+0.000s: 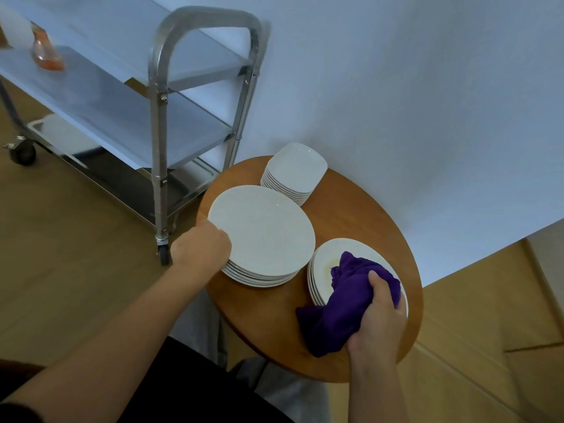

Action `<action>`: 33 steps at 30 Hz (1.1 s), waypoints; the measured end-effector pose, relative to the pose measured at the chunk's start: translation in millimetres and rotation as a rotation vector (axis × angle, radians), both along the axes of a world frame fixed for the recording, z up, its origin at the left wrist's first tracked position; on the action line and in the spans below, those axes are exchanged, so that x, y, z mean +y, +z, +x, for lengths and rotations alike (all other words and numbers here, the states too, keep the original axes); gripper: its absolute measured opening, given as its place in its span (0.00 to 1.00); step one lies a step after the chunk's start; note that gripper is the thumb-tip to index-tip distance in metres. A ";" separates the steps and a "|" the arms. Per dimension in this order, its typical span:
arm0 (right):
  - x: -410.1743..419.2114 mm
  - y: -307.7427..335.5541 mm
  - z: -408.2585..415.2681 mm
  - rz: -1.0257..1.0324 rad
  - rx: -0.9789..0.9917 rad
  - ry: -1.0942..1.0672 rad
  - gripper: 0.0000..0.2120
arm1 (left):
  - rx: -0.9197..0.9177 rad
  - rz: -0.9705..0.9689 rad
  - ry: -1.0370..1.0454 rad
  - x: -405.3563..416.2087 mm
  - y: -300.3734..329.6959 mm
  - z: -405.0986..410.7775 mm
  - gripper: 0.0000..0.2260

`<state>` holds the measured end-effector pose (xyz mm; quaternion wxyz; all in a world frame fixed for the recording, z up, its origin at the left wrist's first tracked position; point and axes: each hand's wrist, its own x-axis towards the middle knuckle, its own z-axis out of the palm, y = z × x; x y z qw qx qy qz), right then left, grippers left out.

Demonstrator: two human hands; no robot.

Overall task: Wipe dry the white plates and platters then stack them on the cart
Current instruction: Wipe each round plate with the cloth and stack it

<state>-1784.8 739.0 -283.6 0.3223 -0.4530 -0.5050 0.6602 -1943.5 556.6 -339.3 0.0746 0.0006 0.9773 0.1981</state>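
Three stacks of white dishes stand on a round wooden table (360, 215). The top round plate (265, 227) of the middle stack is tilted up at its left edge, where my left hand (201, 245) grips its rim. A smaller stack of oval plates (329, 257) sits at the right; my right hand (378, 319) holds a purple cloth (345, 303) bunched on top of it. A stack of square platters (294, 172) stands at the back by the wall. The steel cart (158, 117) is to the left of the table.
The cart has three shelves and castor wheels; a bottle with orange liquid (45, 53) stands on its top shelf. A white wall runs behind the table. Wooden floor lies left of and below the table.
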 end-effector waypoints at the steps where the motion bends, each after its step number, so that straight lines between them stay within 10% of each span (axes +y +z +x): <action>1: -0.9 -0.8 -1.2 -0.001 -0.004 0.006 0.18 | 0.001 -0.005 -0.006 0.5 0.0 -0.6 0.14; 5: 1.4 -4.1 -1.1 -0.003 -0.007 0.005 0.18 | 0.020 -0.039 0.053 -3.1 11.8 8.2 0.27; 10: 10.9 -5.8 11.0 -0.009 0.005 -0.043 0.22 | 0.356 0.375 -0.384 43.0 32.3 90.8 0.14; 17: 28.6 -4.6 46.2 -0.016 0.029 -0.124 0.14 | -0.324 0.326 -0.445 121.7 1.3 99.0 0.23; 33: 47.4 -22.1 84.7 -0.091 0.076 -0.209 0.10 | -0.450 0.296 -0.389 142.6 1.3 78.0 0.15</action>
